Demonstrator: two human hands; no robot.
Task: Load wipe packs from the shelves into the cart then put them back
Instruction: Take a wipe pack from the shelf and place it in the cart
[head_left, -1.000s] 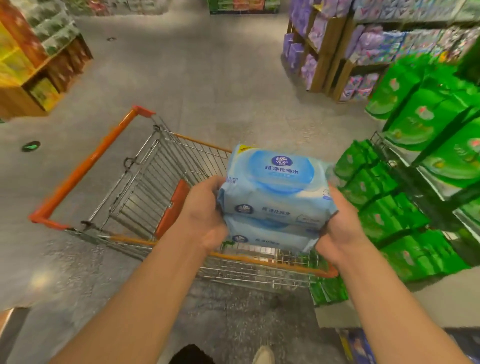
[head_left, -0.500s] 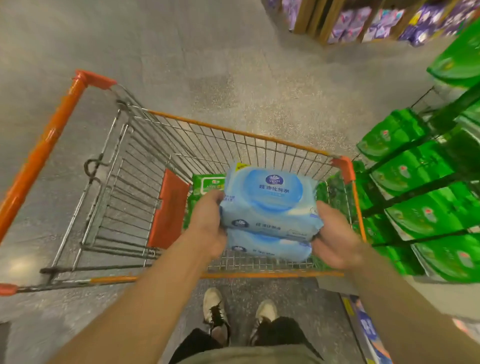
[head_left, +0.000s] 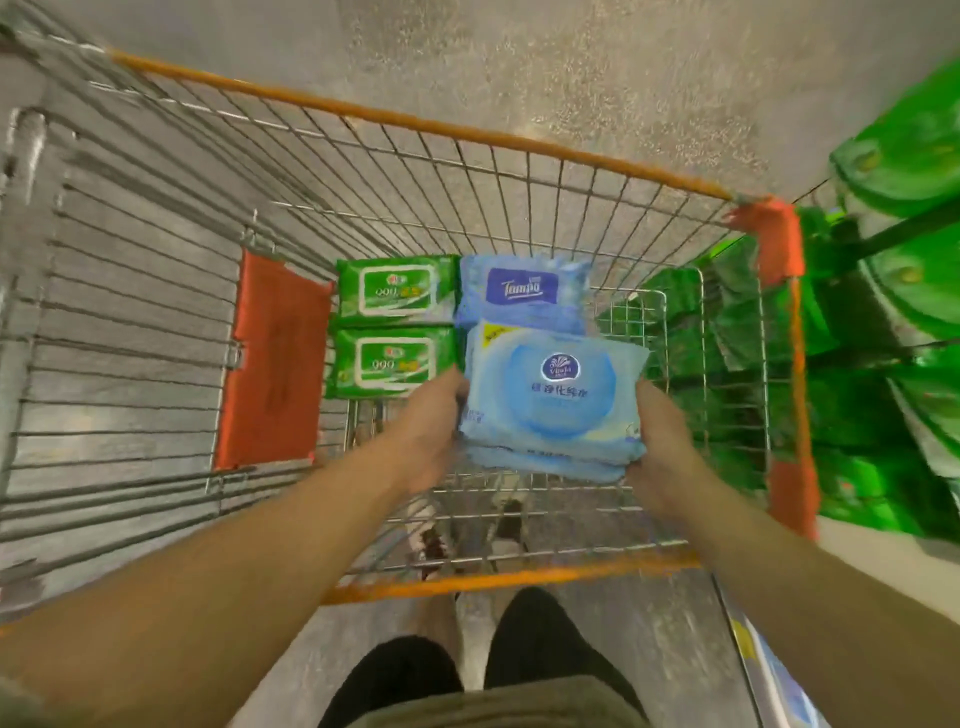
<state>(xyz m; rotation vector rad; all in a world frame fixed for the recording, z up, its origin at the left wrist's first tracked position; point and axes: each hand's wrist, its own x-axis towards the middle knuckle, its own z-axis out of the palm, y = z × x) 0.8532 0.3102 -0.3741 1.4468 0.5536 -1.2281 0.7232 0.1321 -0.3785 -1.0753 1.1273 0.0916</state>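
Nearest the camera, the left hand (head_left: 434, 431) and right hand (head_left: 662, 447) grasp opposite ends of two stacked light-blue wipe packs (head_left: 553, 400), held inside the basket of the wire cart (head_left: 467, 127), above its floor. Beyond the stack, on the cart floor, lie two green wipe packs (head_left: 389, 325) side by side and, just right of the farther one, a blue Tempo pack (head_left: 522, 291). Outside the cart's right wall, green packs (head_left: 914, 156) fill the shelves (head_left: 904, 231).
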